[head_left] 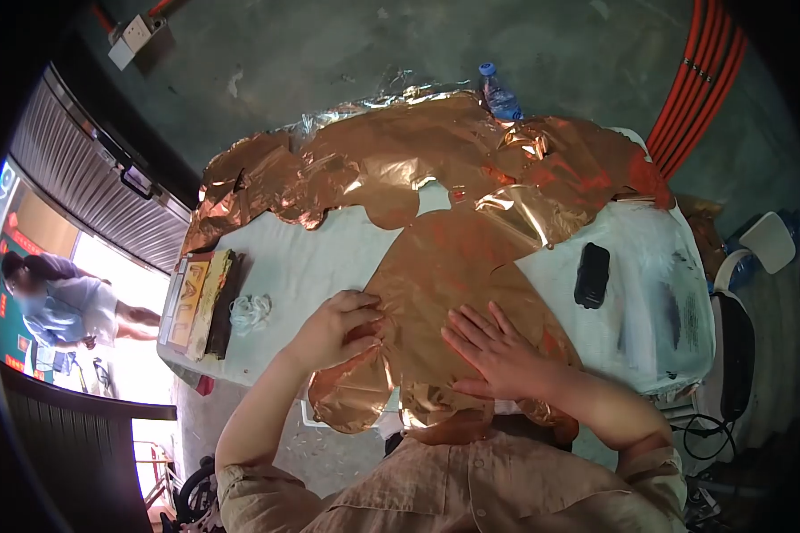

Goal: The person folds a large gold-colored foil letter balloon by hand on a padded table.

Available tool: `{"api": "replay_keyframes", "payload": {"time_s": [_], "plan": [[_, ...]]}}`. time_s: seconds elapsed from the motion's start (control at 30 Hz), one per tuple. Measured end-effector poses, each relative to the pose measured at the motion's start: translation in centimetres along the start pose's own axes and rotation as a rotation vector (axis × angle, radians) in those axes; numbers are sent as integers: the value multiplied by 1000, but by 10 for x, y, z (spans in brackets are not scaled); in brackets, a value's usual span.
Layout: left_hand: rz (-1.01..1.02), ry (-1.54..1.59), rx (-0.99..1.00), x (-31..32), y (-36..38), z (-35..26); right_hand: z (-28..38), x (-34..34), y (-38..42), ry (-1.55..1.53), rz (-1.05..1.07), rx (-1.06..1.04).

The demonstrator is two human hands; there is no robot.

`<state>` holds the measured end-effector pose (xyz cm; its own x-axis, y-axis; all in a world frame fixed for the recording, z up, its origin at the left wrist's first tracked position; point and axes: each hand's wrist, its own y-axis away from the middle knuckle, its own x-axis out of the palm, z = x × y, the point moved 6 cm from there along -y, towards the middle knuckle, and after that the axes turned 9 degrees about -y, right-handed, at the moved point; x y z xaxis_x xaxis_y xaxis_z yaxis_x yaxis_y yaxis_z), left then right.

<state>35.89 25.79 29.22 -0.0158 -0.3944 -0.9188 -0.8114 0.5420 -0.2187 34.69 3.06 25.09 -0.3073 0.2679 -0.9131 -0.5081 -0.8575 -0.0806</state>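
A large copper-coloured foil sheet (444,258), shiny and crinkled, with scalloped edges, lies across the white-topped table (284,266). It spreads along the far side and reaches down the middle to the near edge, where lobes hang over. My left hand (342,330) is at the left edge of the middle part, its fingers curled and closed on the foil there. Flat on the same part, further right, rests my right hand (498,355), fingers spread with nothing in them. Gaps in the foil let the white surface show through.
A stack of boards or blocks (200,302) and crumpled clear plastic (250,311) lie at left. At right is a black object (592,275). A plastic bottle (501,93) stands beyond the far edge. Another person (71,306) is outside the doorway.
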Motion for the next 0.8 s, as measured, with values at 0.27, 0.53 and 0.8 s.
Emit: {"api": "replay_keyframes", "payload": {"time_s": [0.27,0.53,0.8], "plan": [[161,-61,-81,2,-26,-1,0,-1,-2,51,41,17],[-48,52,41,56,-133,-11,-2,4,-2,39,67,31],[-77,48,103,73,-141,-7,-8,-21,7,-224,-88,-6]]}}
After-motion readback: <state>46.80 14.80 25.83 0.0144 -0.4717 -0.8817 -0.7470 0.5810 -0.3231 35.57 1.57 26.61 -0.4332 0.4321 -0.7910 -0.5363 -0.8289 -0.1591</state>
